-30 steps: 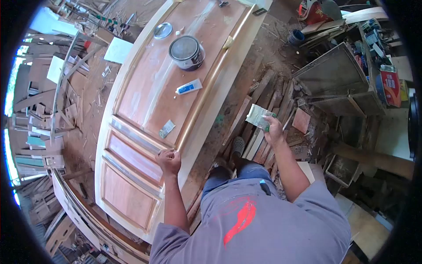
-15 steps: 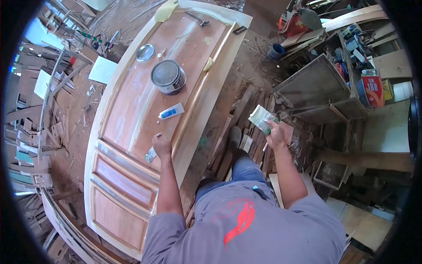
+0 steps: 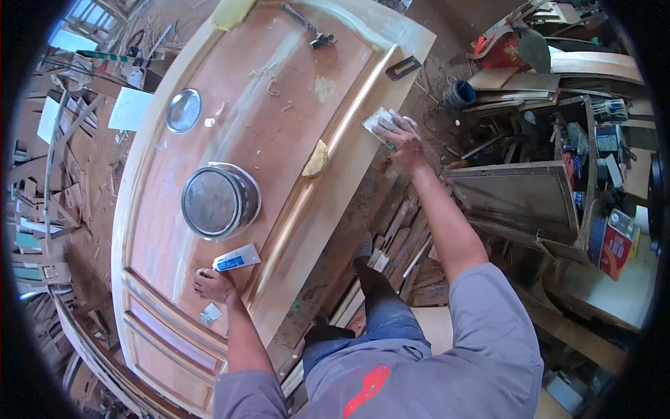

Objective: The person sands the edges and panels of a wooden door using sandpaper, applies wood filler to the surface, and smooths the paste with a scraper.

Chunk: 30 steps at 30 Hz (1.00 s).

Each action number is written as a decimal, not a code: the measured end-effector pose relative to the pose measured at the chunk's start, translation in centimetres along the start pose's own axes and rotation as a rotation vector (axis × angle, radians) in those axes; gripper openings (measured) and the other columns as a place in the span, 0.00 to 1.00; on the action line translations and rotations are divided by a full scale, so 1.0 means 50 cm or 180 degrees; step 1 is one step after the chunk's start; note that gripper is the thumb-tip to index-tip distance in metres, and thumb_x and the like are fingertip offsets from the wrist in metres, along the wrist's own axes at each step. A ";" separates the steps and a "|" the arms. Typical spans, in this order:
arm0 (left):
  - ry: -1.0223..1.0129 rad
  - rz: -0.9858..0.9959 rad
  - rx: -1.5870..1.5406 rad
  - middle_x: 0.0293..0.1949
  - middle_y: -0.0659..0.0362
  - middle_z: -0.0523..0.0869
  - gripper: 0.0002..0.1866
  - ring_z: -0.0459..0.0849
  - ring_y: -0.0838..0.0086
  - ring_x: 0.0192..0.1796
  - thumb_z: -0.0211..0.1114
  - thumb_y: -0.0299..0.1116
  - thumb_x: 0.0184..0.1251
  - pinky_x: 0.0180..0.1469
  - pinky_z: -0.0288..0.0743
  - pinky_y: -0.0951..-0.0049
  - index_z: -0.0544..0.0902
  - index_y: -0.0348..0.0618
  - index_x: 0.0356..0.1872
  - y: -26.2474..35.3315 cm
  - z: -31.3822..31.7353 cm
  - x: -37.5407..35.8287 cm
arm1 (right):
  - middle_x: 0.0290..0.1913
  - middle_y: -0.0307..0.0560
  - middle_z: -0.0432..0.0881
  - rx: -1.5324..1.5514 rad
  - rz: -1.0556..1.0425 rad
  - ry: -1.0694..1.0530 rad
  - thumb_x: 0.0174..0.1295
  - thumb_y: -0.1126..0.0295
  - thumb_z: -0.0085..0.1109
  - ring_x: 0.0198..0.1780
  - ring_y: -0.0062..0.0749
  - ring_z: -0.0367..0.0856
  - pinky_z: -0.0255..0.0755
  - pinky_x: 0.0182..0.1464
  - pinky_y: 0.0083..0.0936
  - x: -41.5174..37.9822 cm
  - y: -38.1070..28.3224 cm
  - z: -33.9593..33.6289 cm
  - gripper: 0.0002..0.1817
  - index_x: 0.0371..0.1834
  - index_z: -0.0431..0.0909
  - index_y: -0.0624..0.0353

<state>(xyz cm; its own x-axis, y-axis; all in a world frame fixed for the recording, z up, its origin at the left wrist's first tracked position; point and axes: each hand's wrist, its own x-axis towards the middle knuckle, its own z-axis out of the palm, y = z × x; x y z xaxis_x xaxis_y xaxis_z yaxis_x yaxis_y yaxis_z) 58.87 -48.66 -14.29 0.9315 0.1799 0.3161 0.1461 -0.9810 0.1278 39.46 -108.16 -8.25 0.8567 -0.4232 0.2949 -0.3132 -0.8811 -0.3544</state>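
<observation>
My right hand (image 3: 403, 143) is closed on a flat, whitish-green piece (image 3: 378, 126) over the right edge of a large wooden panel door (image 3: 307, 237); its exact kind is not clear. My left hand (image 3: 215, 286) has its fingers curled just below a white and blue tube (image 3: 237, 258) lying on the door; whether something small sits in them is hidden. Beside the tube stands a lidded can (image 3: 213, 202) with a dirty grey top. A small, pale square piece (image 3: 211, 313) lies below my left hand.
On the door rest a round metal lid (image 3: 183, 111), a yellow sponge-like chunk (image 3: 316, 160), a tool with a metal head (image 3: 321, 40), a black rectangular piece (image 3: 403, 68) and shavings. A cabinet (image 3: 516, 195) and a red tin (image 3: 615, 244) stand right, among wood scraps.
My right hand has moved forward and left with the flat piece, from beside my body to the door's edge. My left hand has shifted closer to the tube. The head view has also shifted.
</observation>
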 end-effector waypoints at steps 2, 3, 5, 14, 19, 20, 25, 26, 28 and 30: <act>-0.0019 -0.0073 0.0035 0.54 0.49 0.84 0.14 0.78 0.47 0.59 0.57 0.42 0.75 0.59 0.69 0.41 0.81 0.46 0.52 -0.003 0.009 0.001 | 0.74 0.42 0.81 -0.0222 -0.0075 -0.0063 0.62 0.79 0.62 0.81 0.45 0.71 0.56 0.81 0.54 -0.009 -0.002 0.020 0.33 0.71 0.83 0.38; -0.0020 -0.0127 0.0041 0.54 0.49 0.84 0.14 0.78 0.47 0.59 0.56 0.42 0.75 0.59 0.69 0.41 0.81 0.46 0.52 -0.003 0.009 0.002 | 0.75 0.42 0.80 -0.0272 -0.0063 -0.0209 0.62 0.79 0.62 0.81 0.45 0.71 0.55 0.81 0.56 -0.027 -0.013 0.022 0.33 0.72 0.83 0.37; -0.0022 -0.0087 0.0044 0.53 0.49 0.84 0.14 0.78 0.47 0.59 0.56 0.43 0.76 0.60 0.69 0.41 0.81 0.46 0.51 -0.004 0.008 0.004 | 0.76 0.42 0.79 -0.0378 -0.0042 -0.0485 0.62 0.79 0.61 0.81 0.45 0.71 0.53 0.81 0.58 -0.069 -0.042 0.011 0.34 0.72 0.82 0.36; -0.0213 -0.0149 0.0062 0.52 0.49 0.84 0.14 0.78 0.48 0.59 0.58 0.42 0.73 0.59 0.68 0.42 0.80 0.45 0.49 0.005 0.000 0.008 | 0.54 0.54 0.90 -0.0370 0.1056 -0.0719 0.59 0.74 0.55 0.61 0.49 0.86 0.71 0.70 0.47 0.101 -0.073 -0.108 0.26 0.60 0.89 0.44; -0.0120 -0.0111 0.0043 0.52 0.49 0.84 0.14 0.78 0.48 0.59 0.59 0.42 0.72 0.60 0.68 0.42 0.80 0.45 0.50 0.000 0.008 0.008 | 0.49 0.63 0.90 -0.0563 0.1367 -0.0922 0.64 0.69 0.51 0.53 0.62 0.87 0.79 0.61 0.54 0.175 -0.056 -0.050 0.22 0.58 0.89 0.50; -0.0086 -0.0069 0.0025 0.52 0.49 0.84 0.14 0.78 0.48 0.59 0.59 0.42 0.72 0.60 0.68 0.42 0.80 0.45 0.50 0.000 0.009 0.009 | 0.48 0.63 0.90 -0.0469 0.1331 -0.0951 0.64 0.68 0.51 0.52 0.63 0.87 0.78 0.61 0.55 0.173 -0.068 -0.040 0.22 0.58 0.89 0.50; -0.0105 -0.0027 0.0044 0.52 0.50 0.83 0.16 0.78 0.49 0.58 0.61 0.44 0.72 0.59 0.68 0.43 0.79 0.45 0.51 -0.010 0.013 0.007 | 0.49 0.65 0.88 -0.0509 0.1355 -0.1301 0.63 0.68 0.51 0.53 0.63 0.85 0.78 0.61 0.54 0.108 -0.193 -0.018 0.24 0.59 0.89 0.50; -0.0147 -0.0064 0.0060 0.53 0.50 0.83 0.16 0.78 0.49 0.59 0.61 0.45 0.72 0.59 0.68 0.43 0.79 0.46 0.52 -0.009 0.013 0.008 | 0.49 0.64 0.88 -0.0471 0.1325 -0.1288 0.63 0.69 0.51 0.54 0.62 0.85 0.77 0.62 0.53 0.086 -0.224 -0.017 0.22 0.57 0.89 0.52; -0.0198 -0.0135 0.0049 0.53 0.50 0.83 0.16 0.78 0.49 0.59 0.60 0.46 0.73 0.59 0.68 0.43 0.79 0.47 0.52 0.000 0.004 0.007 | 0.49 0.63 0.88 -0.0347 0.1260 -0.1265 0.62 0.71 0.52 0.56 0.60 0.84 0.77 0.63 0.52 0.043 -0.286 -0.014 0.19 0.53 0.88 0.55; -0.0219 -0.0154 0.0036 0.53 0.49 0.83 0.17 0.77 0.49 0.59 0.60 0.46 0.73 0.59 0.68 0.43 0.79 0.47 0.53 0.003 0.002 0.007 | 0.49 0.62 0.87 -0.0180 0.1191 -0.1251 0.61 0.73 0.52 0.57 0.59 0.83 0.77 0.63 0.51 -0.002 -0.347 -0.011 0.17 0.50 0.87 0.58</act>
<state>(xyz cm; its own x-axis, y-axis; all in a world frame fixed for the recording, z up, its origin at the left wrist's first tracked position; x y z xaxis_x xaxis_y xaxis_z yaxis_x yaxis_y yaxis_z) 59.25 -48.76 -14.28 0.9439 0.2222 0.2445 0.1950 -0.9721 0.1306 44.59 -92.97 -1.66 0.7677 -0.6087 -0.2001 -0.6384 -0.7000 -0.3201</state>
